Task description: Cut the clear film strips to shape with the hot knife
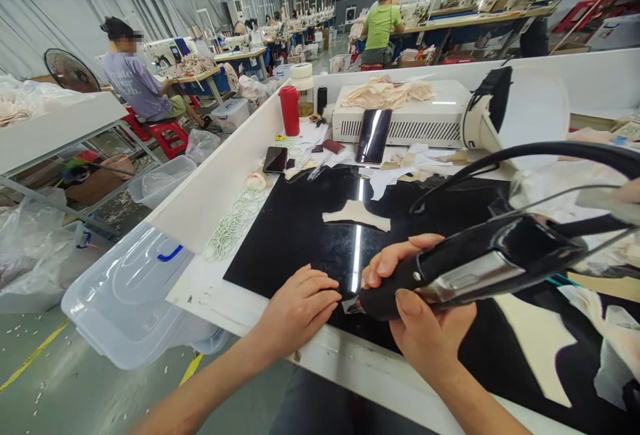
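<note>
My right hand [433, 325] is wrapped round a black hose-fed glue gun [450, 268] with a silver lever along its side. Its narrow nozzle points left, just above the near edge of a glossy black mat [295, 222]. Beside the nozzle, my left hand [303, 308] rests on that edge, fingers bent and pressed together; whatever lies beneath them is hidden. A curved cream fabric piece [356, 214] lies flat on the mat beyond both hands. To the right, a larger cream piece [537, 342] lies partly under my right arm.
Thin cords [235, 222] lie tangled left of the mat. Behind it stand a smartphone [374, 136], a red cup [289, 110] and a white machine [400, 118] topped with fabric pieces. A clear lidded bin [125, 288] stands on the floor at left. Two people sit further off.
</note>
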`<move>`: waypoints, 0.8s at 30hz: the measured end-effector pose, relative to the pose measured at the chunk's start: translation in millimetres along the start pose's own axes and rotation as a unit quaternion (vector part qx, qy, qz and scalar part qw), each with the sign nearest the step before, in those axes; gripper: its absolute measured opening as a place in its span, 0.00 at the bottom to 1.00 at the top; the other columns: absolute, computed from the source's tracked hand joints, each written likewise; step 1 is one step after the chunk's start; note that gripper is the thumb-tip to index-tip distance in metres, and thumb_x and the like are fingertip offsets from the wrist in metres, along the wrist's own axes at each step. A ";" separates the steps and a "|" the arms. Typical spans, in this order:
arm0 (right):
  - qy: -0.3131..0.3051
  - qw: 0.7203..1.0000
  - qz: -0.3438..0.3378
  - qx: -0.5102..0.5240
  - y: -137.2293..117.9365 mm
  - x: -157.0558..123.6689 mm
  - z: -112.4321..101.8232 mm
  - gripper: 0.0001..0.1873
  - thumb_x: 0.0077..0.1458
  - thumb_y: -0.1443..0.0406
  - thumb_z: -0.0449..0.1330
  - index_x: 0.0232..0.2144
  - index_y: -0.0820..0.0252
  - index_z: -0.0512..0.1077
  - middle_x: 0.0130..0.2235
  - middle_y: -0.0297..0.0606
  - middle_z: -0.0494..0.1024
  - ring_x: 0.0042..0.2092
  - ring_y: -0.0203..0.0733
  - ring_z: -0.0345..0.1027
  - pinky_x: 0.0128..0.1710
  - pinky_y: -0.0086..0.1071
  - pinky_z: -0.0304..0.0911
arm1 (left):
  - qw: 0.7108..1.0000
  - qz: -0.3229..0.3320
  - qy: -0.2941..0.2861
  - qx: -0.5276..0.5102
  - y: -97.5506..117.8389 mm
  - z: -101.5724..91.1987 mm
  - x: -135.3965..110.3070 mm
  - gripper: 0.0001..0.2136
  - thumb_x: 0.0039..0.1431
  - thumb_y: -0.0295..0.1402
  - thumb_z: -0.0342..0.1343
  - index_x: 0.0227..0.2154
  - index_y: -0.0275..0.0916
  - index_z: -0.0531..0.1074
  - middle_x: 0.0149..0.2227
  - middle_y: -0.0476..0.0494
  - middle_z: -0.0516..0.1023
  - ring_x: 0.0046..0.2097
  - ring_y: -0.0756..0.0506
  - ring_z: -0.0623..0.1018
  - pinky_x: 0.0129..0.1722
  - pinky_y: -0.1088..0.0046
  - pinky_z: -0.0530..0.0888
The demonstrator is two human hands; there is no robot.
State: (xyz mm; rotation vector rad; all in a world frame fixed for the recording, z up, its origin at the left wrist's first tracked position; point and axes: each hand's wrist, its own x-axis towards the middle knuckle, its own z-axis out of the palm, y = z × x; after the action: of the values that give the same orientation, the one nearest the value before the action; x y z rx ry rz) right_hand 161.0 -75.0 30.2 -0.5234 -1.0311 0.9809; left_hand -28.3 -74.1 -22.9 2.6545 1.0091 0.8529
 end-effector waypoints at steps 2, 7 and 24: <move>-0.004 1.000 -0.002 0.004 0.1 -0.8 -0.4 0.20 0.59 0.61 0.69 0.51 0.50 0.69 0.35 0.31 0.74 0.33 0.38 0.71 0.34 0.36 0.72 | 1.000 0.003 -0.004 0.003 -0.4 -0.3 0.2 0.09 0.71 0.28 0.53 0.46 0.38 0.77 0.49 0.43 0.82 0.54 0.45 0.78 0.65 0.57 0.69; -0.010 1.000 -0.003 0.001 2.7 -3.2 1.1 0.18 0.61 0.65 0.67 0.51 0.49 0.68 0.35 0.31 0.75 0.33 0.37 0.72 0.34 0.35 0.72 | 1.000 0.021 -0.007 0.015 -0.3 1.1 0.3 0.09 0.70 0.29 0.54 0.47 0.39 0.78 0.49 0.42 0.81 0.53 0.44 0.78 0.63 0.56 0.71; 0.103 0.991 -0.051 -0.063 -14.2 30.7 -28.5 0.20 0.54 0.63 0.71 0.47 0.51 0.71 0.32 0.29 0.75 0.30 0.38 0.70 0.31 0.36 0.70 | 0.974 0.033 -0.201 -0.103 -18.0 -10.2 52.7 0.20 0.70 0.35 0.56 0.63 0.47 0.65 0.63 0.44 0.73 0.70 0.41 0.64 0.72 0.50 0.54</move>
State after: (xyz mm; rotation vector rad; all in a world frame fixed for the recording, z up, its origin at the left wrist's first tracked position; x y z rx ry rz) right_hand 197.4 -53.3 42.5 -0.6560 -0.9287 0.7579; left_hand -12.2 -26.4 2.9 2.5437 0.6954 0.3763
